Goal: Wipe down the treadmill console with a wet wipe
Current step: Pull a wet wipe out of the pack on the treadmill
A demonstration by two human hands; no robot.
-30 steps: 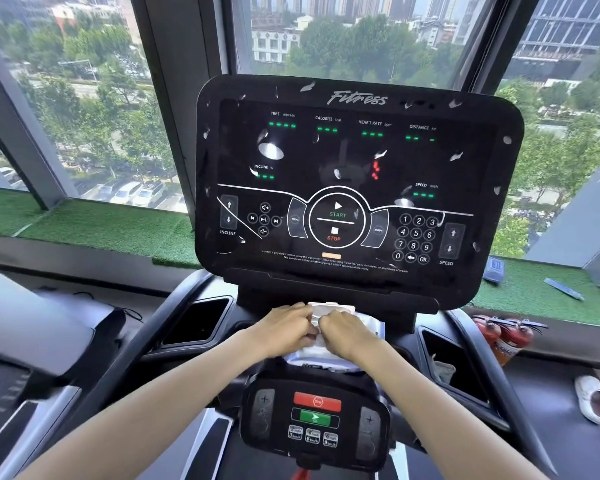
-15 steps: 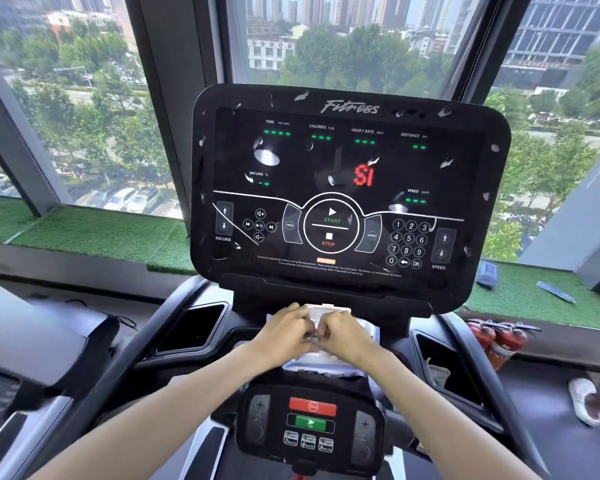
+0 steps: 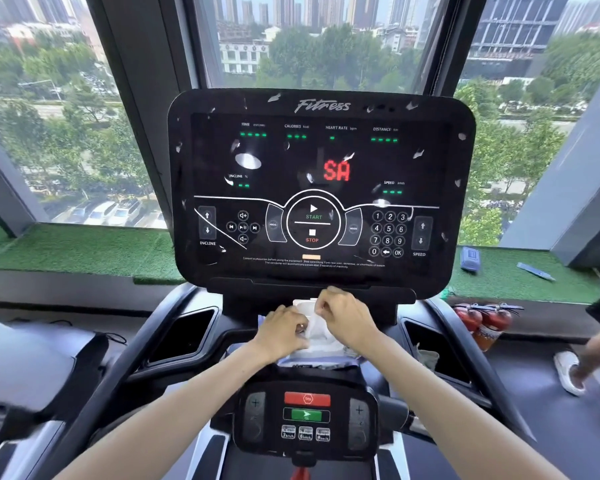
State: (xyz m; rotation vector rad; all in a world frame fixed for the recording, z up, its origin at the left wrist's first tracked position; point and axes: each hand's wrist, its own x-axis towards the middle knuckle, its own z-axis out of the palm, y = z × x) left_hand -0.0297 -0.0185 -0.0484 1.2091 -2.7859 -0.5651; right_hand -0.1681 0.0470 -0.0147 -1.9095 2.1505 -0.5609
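Note:
The black treadmill console stands upright ahead, lit with red letters and green dashes, speckled with pale flecks. Below it a wet-wipe pack lies on the ledge with its white lid flipped up. My right hand pinches a white wet wipe and lifts it out of the pack's opening. My left hand rests on the pack beside the wipe with its fingers curled at the opening.
A lower control panel with red and green buttons sits near me. Cup-holder wells flank the ledge. Red fire extinguishers and another person's white shoe are at the right. A green turf sill runs under the windows.
My right hand has risen and drawn a white wipe up out of the pack. The display's red letters changed, and my view tilted upward slightly.

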